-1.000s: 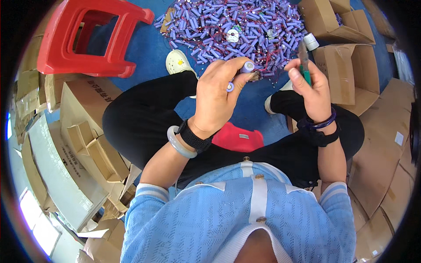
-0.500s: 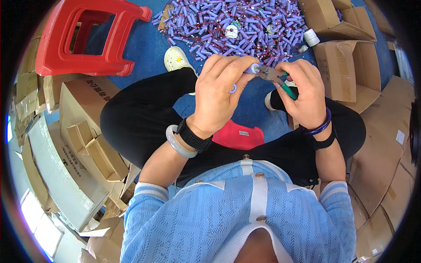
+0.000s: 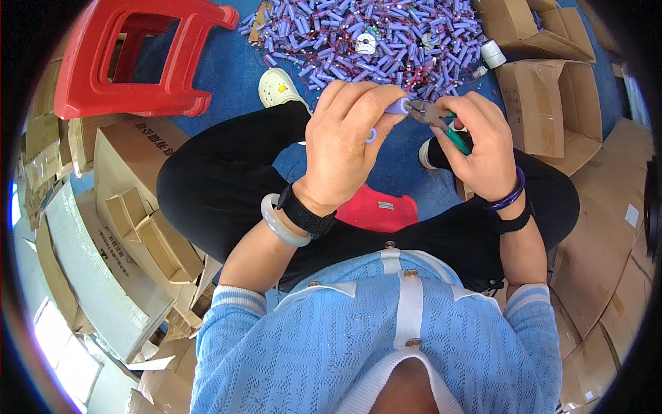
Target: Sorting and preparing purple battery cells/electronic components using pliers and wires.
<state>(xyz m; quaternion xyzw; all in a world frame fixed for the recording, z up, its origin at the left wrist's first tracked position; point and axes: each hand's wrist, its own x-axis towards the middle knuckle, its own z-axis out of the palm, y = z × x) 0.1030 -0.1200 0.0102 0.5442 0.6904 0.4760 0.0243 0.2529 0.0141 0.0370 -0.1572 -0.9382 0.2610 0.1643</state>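
Left hand (image 3: pixel 345 141) is tightly gripping purple cells (image 3: pixel 398 106); right hand (image 3: pixel 484 148) is clasping green-handled pliers (image 3: pixel 433 115).
Blue floor (image 3: pixel 293 165) is showing below the pile (image 3: pixel 327 52), cartons (image 3: pixel 529 103) edging both sides.

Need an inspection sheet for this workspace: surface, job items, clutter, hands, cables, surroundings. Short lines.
Surface: blue floor, partly covered by a pile of purple cylinders.
Job items: purple cylinders, two ends showing from the grip; green-handled pliers, jaws at the upper one's end, contact unclear.
Clutter: white disc on the pile; white container at its right edge.
Left hand: closed round the cylinders.
Right hand: closed on the pliers' handles.
Cables: thin red wires tangled through the pile; power cables, nothing seen.
Surroundings: red stool at upper left; open carton at right; more cardboard both sides.
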